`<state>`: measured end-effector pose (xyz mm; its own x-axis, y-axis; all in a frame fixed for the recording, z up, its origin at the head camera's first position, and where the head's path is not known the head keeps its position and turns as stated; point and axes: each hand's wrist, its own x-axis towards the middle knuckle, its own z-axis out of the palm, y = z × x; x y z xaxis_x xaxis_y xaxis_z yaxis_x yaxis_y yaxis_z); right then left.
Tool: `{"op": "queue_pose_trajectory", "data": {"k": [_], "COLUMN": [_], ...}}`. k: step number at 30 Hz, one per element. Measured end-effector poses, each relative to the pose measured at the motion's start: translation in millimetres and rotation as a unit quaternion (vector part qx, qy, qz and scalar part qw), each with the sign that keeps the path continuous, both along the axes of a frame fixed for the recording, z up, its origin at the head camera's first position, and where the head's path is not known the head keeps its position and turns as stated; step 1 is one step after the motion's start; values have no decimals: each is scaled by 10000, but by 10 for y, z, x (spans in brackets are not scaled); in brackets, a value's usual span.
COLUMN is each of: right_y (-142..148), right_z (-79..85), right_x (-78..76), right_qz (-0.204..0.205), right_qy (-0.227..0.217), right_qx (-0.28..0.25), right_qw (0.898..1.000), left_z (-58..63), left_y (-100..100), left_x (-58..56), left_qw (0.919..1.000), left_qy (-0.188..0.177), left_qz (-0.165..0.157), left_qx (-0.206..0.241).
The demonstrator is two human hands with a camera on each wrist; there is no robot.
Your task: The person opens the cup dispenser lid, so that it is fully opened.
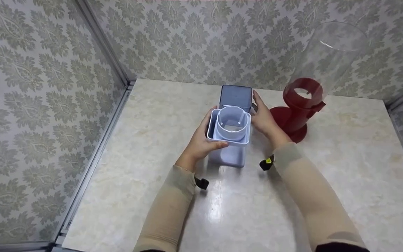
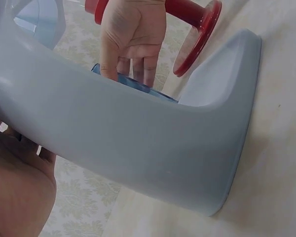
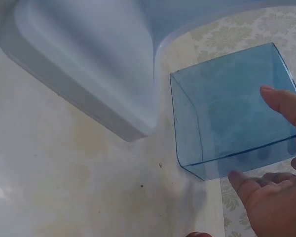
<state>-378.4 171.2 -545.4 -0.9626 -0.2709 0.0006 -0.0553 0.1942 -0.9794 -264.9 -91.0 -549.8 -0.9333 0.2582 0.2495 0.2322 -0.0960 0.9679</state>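
A pale blue dispenser stand (image 1: 232,155) with a curved body stands on the table; a round collar (image 1: 233,122) sits within its square top. My left hand (image 1: 201,140) grips that top, thumb across the front rim and fingers along the left side. Just behind the stand is a see-through blue square container (image 3: 232,103). My right hand (image 1: 264,119) holds it at its right side. In the right wrist view the thumb (image 3: 281,103) lies over one face, with fingers at the lower edge; the left wrist view shows the stand's curved side (image 2: 113,133) close up.
To the right stands a red dispenser (image 1: 297,117) with a tall clear cylinder (image 1: 331,52) leaning up from its ring, close to my right forearm. The marbled table (image 1: 145,115) meets patterned wall panels (image 1: 194,38) at the back and left.
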Motion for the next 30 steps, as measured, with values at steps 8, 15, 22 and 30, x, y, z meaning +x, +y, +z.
{"op": "queue_pose_trajectory", "data": {"k": [8,15,22,30], "right_y": [272,633,993,1296], "right_z": [183,426,545,504], "right_x": [437,975,1232,1125], "right_qz": [-310,-953,-2065,-2928], "right_qy": [475,1414,3022,3002], "right_qx": [-542,-1076,-1446,-1571], "right_qw": [9969,9795,9193,8941], "left_z": [-52,206,655,775], "left_y": [-38,-19,364,984], "left_x": [-44,204,757,974], "left_qw": [9999,9965,9436,9138], "left_qy": [75,709,2996,4012], "left_qz": [-114,363,1404,619], "left_qx": [-5,-263,-86,-96]}}
